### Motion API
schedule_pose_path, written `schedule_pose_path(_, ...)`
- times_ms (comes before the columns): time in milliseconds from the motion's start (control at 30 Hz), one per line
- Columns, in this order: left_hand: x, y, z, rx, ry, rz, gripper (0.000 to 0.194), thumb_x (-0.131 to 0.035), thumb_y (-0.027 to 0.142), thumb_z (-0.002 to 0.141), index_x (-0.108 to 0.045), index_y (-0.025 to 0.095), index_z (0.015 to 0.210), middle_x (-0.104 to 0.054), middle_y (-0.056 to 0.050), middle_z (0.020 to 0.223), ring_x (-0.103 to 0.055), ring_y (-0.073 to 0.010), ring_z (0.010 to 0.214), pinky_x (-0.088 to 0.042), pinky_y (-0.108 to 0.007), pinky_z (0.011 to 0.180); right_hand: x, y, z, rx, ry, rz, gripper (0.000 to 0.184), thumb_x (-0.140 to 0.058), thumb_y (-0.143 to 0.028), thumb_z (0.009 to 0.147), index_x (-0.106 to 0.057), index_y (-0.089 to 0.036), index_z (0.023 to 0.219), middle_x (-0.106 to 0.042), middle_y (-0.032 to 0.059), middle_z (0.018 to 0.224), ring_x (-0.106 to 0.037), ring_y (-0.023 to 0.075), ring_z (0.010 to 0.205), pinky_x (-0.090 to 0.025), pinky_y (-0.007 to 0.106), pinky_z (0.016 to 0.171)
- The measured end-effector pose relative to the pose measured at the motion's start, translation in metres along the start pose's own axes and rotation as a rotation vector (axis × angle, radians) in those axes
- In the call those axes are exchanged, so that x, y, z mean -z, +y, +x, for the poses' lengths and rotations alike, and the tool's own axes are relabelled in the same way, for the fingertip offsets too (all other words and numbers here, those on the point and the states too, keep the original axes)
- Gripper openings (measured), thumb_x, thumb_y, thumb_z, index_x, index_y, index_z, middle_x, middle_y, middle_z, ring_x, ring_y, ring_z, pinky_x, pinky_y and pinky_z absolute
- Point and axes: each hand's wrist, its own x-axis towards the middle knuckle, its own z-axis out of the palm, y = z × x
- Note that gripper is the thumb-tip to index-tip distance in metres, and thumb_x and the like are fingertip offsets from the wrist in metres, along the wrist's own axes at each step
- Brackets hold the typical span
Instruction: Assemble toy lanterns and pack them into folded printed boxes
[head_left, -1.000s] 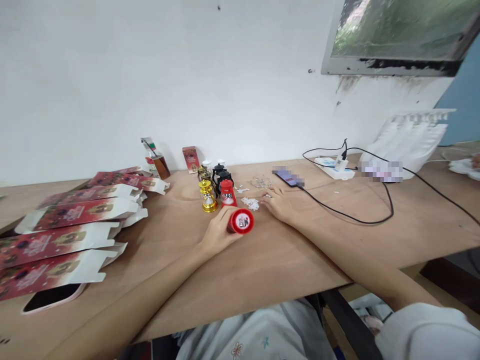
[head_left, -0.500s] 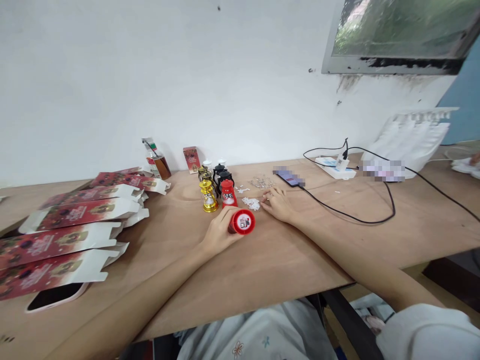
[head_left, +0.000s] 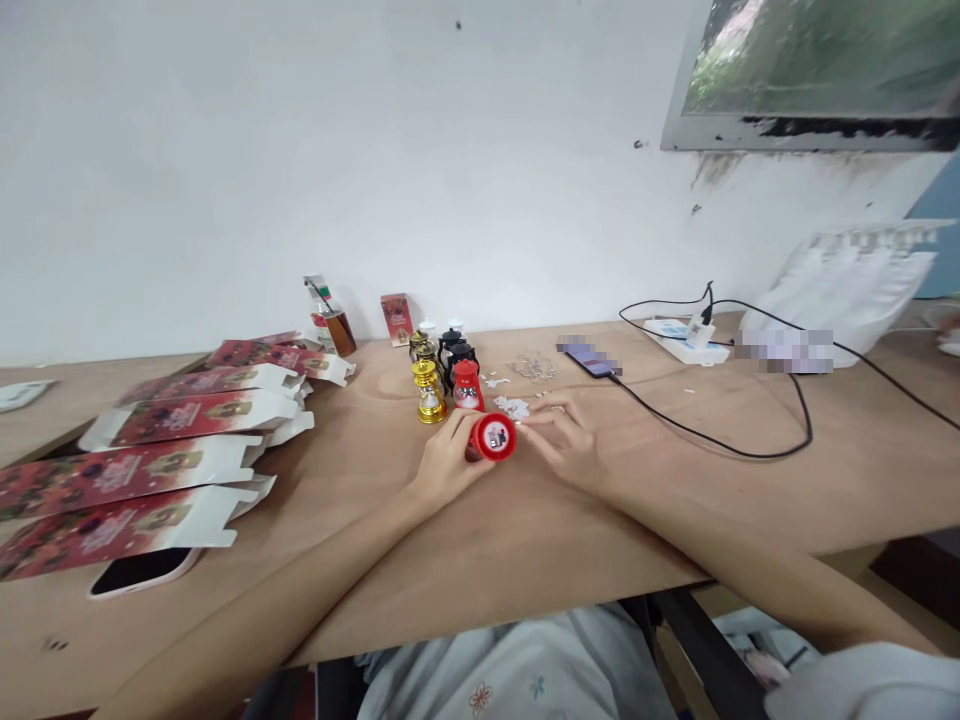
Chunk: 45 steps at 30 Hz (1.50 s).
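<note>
My left hand (head_left: 444, 462) is wrapped round a red toy lantern (head_left: 496, 437), whose round base faces me and shows a pale disc with dark parts in its middle. Close to the right edge of that base, my right hand (head_left: 568, 448) pinches with thumb and index finger; a tiny pale bit seems to be at the tips, too small to name. Just beyond the hands lies a heap of small white pieces (head_left: 513, 407). Another red lantern (head_left: 466, 385) stands upright behind the held one, beside a gold lantern (head_left: 428, 393) and black lanterns (head_left: 453, 350).
Flattened red boxes (head_left: 150, 455) cover the left side, partly over a phone (head_left: 142, 572). Small clear pieces (head_left: 534, 367) lie near a charging phone (head_left: 591, 357). Its black cable (head_left: 705, 432) runs to a power strip (head_left: 686, 345). A bottle (head_left: 337, 330) stands at the wall.
My right hand has come from the white pieces toward the lantern's base, its fingers now pinched. My left hand keeps hold of the red lantern. The view has shifted slightly left.
</note>
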Motion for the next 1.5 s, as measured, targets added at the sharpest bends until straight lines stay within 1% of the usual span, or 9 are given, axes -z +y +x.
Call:
schedule_pose_path(133, 0.0, 0.002, 0.0, -0.059, -0.022, 0.065, 0.038, -0.062, 0.037, 0.083, -0.051, 0.018, 0.114, -0.06, -0.009, 0.11, -0.059, -0.0224, 0.101, -0.048, -0.034, 0.084, -0.004, -0.015, -0.003, 0.103, -0.082, 0.006, 0.009, -0.066, -0.016, 0.08, -0.062, -0.022, 0.086, -0.064, 0.0028, 0.087, -0.059, 0.0161, 0.083, -0.044, 0.036, 0.078)
schedule_pose_path(333, 0.0, 0.003, 0.001, -0.085, -0.01, 0.171, 0.037, -0.06, 0.04, 0.084, -0.053, 0.017, 0.113, -0.063, -0.009, 0.106, -0.059, -0.0229, 0.1, -0.043, -0.033, 0.079, -0.007, -0.017, -0.003, 0.083, -0.166, -0.016, 0.005, -0.061, -0.016, 0.085, -0.06, -0.022, 0.086, -0.069, 0.0019, 0.086, -0.059, 0.016, 0.082, -0.041, 0.037, 0.078)
schedule_pose_path(667, 0.002, 0.004, 0.001, -0.014, -0.031, 0.198, 0.034, -0.06, 0.037, 0.084, -0.054, 0.017, 0.111, -0.062, -0.008, 0.107, -0.058, -0.0222, 0.1, -0.04, -0.033, 0.081, -0.008, -0.013, -0.011, 0.076, -0.228, -0.046, 0.014, -0.054, -0.015, 0.087, -0.064, -0.023, 0.093, -0.07, 0.0031, 0.091, -0.057, 0.0173, 0.084, -0.042, 0.037, 0.079)
schedule_pose_path(900, 0.002, 0.014, -0.002, 0.047, -0.028, 0.194, 0.033, -0.063, 0.034, 0.081, -0.053, 0.017, 0.108, -0.061, -0.008, 0.104, -0.057, -0.023, 0.096, -0.041, -0.034, 0.081, -0.007, -0.014, -0.013, 0.255, -0.244, -0.147, 0.028, -0.045, -0.014, 0.088, -0.063, -0.02, 0.109, -0.069, 0.0078, 0.103, -0.058, 0.0204, 0.092, -0.044, 0.038, 0.082)
schedule_pose_path(1000, 0.001, 0.017, -0.003, 0.103, 0.013, 0.174, 0.032, -0.063, 0.033, 0.081, -0.052, 0.016, 0.106, -0.06, -0.007, 0.102, -0.057, -0.0234, 0.096, -0.041, -0.034, 0.08, -0.007, -0.017, -0.012, 0.289, -0.241, -0.183, 0.034, -0.046, -0.022, 0.087, -0.058, -0.017, 0.119, -0.066, 0.0109, 0.11, -0.057, 0.0231, 0.098, -0.045, 0.04, 0.085)
schedule_pose_path(1100, 0.0, 0.016, -0.002, 0.13, 0.028, 0.16, 0.029, -0.061, 0.033, 0.083, -0.052, 0.017, 0.105, -0.06, -0.006, 0.102, -0.057, -0.0229, 0.095, -0.041, -0.034, 0.08, -0.008, -0.019, -0.012, 0.297, -0.243, -0.185, 0.039, -0.051, -0.024, 0.086, -0.054, -0.013, 0.123, -0.066, 0.0136, 0.11, -0.056, 0.0245, 0.1, -0.044, 0.041, 0.085)
schedule_pose_path(1200, 0.0, 0.016, -0.002, 0.121, 0.002, 0.154, 0.028, -0.06, 0.032, 0.084, -0.051, 0.018, 0.106, -0.06, -0.006, 0.103, -0.056, -0.0227, 0.098, -0.04, -0.034, 0.08, -0.009, -0.019, -0.011, 0.266, -0.243, -0.172, 0.037, -0.053, -0.023, 0.085, -0.054, -0.013, 0.121, -0.066, 0.014, 0.107, -0.056, 0.0242, 0.099, -0.044, 0.04, 0.084)
schedule_pose_path(1300, 0.0, 0.017, -0.003, 0.107, -0.015, 0.156, 0.029, -0.061, 0.031, 0.083, -0.052, 0.018, 0.107, -0.061, -0.006, 0.104, -0.057, -0.0224, 0.099, -0.038, -0.034, 0.08, -0.007, -0.016, -0.01, 0.246, -0.259, -0.093, 0.032, -0.049, -0.021, 0.087, -0.057, -0.016, 0.118, -0.066, 0.0122, 0.105, -0.056, 0.023, 0.096, -0.045, 0.04, 0.082)
schedule_pose_path(1500, 0.001, 0.02, -0.003, 0.06, -0.043, 0.173, 0.032, -0.064, 0.033, 0.082, -0.054, 0.018, 0.11, -0.061, -0.005, 0.106, -0.057, -0.0213, 0.099, -0.036, -0.034, 0.081, -0.005, -0.003, -0.008, 0.221, -0.247, 0.05, 0.027, -0.045, -0.012, 0.088, -0.066, -0.024, 0.099, -0.068, 0.0049, 0.092, -0.057, 0.0191, 0.087, -0.046, 0.038, 0.077)
